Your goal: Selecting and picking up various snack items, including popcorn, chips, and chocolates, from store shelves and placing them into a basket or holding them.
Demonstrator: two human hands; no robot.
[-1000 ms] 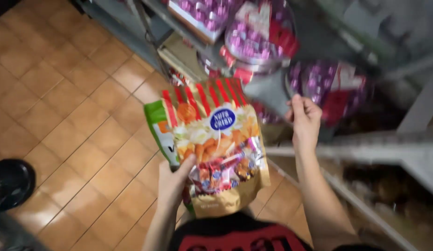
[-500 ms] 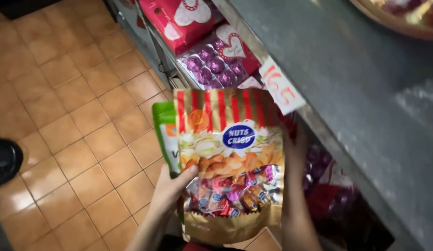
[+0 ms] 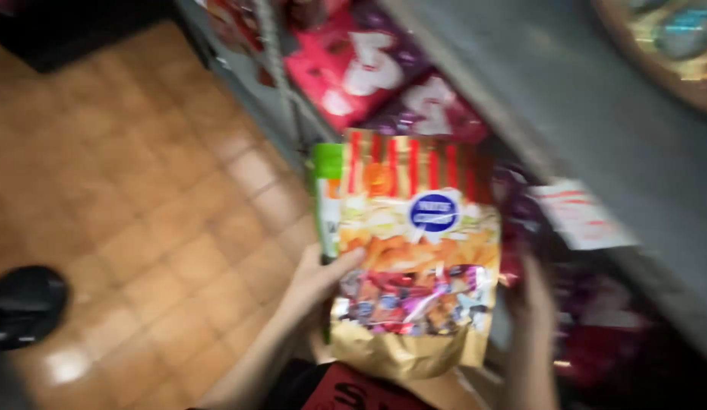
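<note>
My left hand (image 3: 319,279) grips a gold snack pouch (image 3: 414,250) with red stripes along its top and a blue oval on its front; the thumb lies over its left edge. A second, green-topped pouch (image 3: 325,190) is stacked behind it in the same hand. My right hand (image 3: 532,296) is at the gold pouch's right edge, next to the dark lower shelf; whether it touches the pouch is lost in blur.
A grey metal shelf (image 3: 551,91) runs diagonally on the right with a white price tag (image 3: 581,216) on its edge. Red and purple heart-patterned candy boxes (image 3: 369,64) sit on shelves beyond. Brown floor tiles (image 3: 141,190) lie to the left, with a black shoe (image 3: 23,304).
The view swung up from the lower shelf to the shelf edge. My right hand came back from the shelf to the pouch's right side. The pouches stayed in my left hand.
</note>
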